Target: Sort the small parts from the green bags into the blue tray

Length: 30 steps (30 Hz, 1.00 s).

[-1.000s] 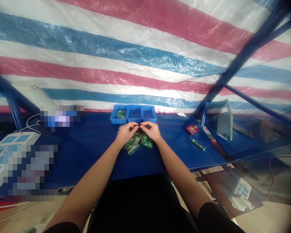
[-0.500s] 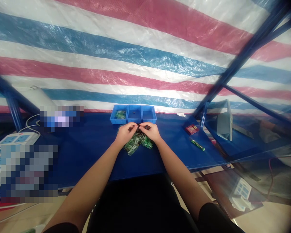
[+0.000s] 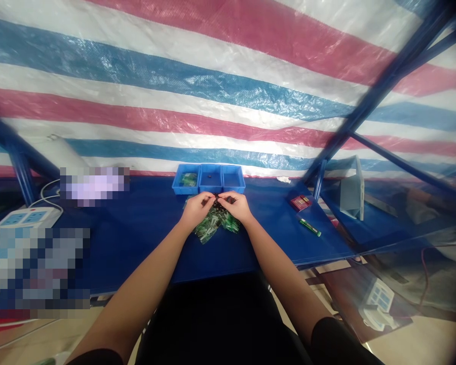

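My left hand [image 3: 196, 209] and my right hand [image 3: 237, 206] meet fingertip to fingertip above the table, both closed in a pinch. Between them is something small and dark, too small to name. Right below lies a pile of small green packets [image 3: 213, 225], glossy like clear plastic, with dark bits among them near my fingers. Just beyond my hands stand three joined blue bins: the left bin [image 3: 180, 189] holds similar green packets, the middle bin [image 3: 210, 188] has a tiny dark piece in it, and in the right bin [image 3: 233, 177] I see no contents.
The blue table [image 3: 137, 243] carries a red box [image 3: 301, 203] and a green tube [image 3: 310, 227] on the right. White power strips [image 3: 41, 217] with cables lie at the left, beside blurred-out items. Blue metal posts [image 3: 319, 180] and a striped plastic sheet [image 3: 213, 91] stand behind.
My hands stay in nearly the same place, still pinched together over the pile. The blurred-out item at the back left looks brighter now.
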### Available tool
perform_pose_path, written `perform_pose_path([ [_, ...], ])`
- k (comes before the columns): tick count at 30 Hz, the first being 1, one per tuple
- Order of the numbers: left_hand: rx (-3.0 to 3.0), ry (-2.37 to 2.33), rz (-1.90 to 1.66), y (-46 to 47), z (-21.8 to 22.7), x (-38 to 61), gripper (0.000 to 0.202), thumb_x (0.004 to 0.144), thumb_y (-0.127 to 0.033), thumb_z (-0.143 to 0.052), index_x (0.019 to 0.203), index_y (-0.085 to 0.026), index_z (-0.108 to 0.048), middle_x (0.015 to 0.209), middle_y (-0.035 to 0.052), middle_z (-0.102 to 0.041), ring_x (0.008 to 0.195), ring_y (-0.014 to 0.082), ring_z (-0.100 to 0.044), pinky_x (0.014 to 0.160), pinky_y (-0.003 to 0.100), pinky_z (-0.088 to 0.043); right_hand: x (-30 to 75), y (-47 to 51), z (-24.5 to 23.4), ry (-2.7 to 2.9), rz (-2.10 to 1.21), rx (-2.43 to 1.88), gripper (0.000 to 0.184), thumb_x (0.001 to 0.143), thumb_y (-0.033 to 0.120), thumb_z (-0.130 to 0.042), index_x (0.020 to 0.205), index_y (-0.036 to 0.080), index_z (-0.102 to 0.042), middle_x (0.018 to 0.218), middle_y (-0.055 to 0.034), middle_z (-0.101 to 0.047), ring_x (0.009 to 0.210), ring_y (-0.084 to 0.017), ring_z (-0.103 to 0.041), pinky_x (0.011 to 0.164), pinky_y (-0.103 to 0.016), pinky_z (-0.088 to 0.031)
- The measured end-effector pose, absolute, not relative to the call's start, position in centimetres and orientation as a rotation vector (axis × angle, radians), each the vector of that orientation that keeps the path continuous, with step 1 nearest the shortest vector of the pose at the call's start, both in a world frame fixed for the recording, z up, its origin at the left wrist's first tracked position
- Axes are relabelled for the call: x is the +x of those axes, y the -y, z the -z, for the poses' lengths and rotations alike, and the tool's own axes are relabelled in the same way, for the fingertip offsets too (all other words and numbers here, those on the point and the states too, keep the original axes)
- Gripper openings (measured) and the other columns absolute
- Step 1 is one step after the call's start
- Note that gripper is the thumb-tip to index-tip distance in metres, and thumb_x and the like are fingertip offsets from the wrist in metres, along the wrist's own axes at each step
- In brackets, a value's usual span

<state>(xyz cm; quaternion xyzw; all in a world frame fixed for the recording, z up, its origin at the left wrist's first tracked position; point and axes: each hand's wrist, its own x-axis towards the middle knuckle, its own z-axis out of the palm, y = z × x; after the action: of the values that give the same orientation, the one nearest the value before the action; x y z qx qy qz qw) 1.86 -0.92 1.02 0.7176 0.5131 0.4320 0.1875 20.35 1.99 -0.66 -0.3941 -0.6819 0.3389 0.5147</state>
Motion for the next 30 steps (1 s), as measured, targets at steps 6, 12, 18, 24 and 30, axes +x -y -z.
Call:
perform_pose_path([
  [6,1.998,-1.439,-1.171,0.87,-0.8,1.75,0.032,0.092,-0.049,-0.05,0.092,-0.021,-0.067,0.073,0.001,-0.068,0.063,0.0152,-0.059,0.062,0.025,-0.043,20.32,-2.0,0.67,1.647,-0.803,-0.924,0.028,0.079,0.041,-0.071,0.097,0.021,-0.076,0.085,-0.0059,-0.073,0.069,-0.017,-0.065,0.058,-0.028,-0.049],
  [12,1.964,-1.419,-1.224,0.94,-0.73,1.84,0.033,0.09,-0.048,-0.055,0.106,-0.022,-0.066,0.082,0.0008,-0.07,0.072,0.0154,-0.064,0.07,0.025,-0.047,20.39,-2.04,0.73,1.653,-0.779,-0.951,0.027,0.078,0.041,-0.071,0.095,0.021,-0.076,0.088,-0.0059,-0.074,0.067,-0.016,-0.064,0.058,-0.028,-0.049],
  [18,2.014,-1.41,-1.233,0.86,-0.7,1.87,0.029,0.09,-0.045,-0.055,0.098,-0.021,-0.069,0.08,0.0008,-0.069,0.071,0.015,-0.062,0.067,0.025,-0.046,20.37,-2.05,0.73,1.648,-0.783,-0.942,0.026,0.078,0.04,-0.071,0.095,0.021,-0.076,0.088,-0.0061,-0.074,0.067,-0.016,-0.064,0.057,-0.028,-0.049],
  [24,2.019,-1.443,-1.189,0.82,-0.61,1.75,0.032,0.092,-0.048,-0.051,0.09,-0.021,-0.069,0.08,0.0003,-0.07,0.071,0.0148,-0.062,0.065,0.025,-0.044,20.29,-1.95,0.66,1.667,-0.77,-0.941,0.027,0.079,0.041,-0.07,0.096,0.02,-0.076,0.087,-0.006,-0.074,0.066,-0.016,-0.064,0.057,-0.028,-0.049],
  [30,1.987,-1.432,-1.25,0.76,-0.59,1.74,0.03,0.089,-0.046,-0.057,0.103,-0.022,-0.068,0.08,0.0003,-0.069,0.071,0.0148,-0.062,0.068,0.025,-0.046,20.39,-1.96,0.53,1.66,-0.757,-0.935,0.025,0.079,0.039,-0.071,0.095,0.02,-0.076,0.087,-0.0061,-0.074,0.066,-0.016,-0.063,0.057,-0.028,-0.049],
])
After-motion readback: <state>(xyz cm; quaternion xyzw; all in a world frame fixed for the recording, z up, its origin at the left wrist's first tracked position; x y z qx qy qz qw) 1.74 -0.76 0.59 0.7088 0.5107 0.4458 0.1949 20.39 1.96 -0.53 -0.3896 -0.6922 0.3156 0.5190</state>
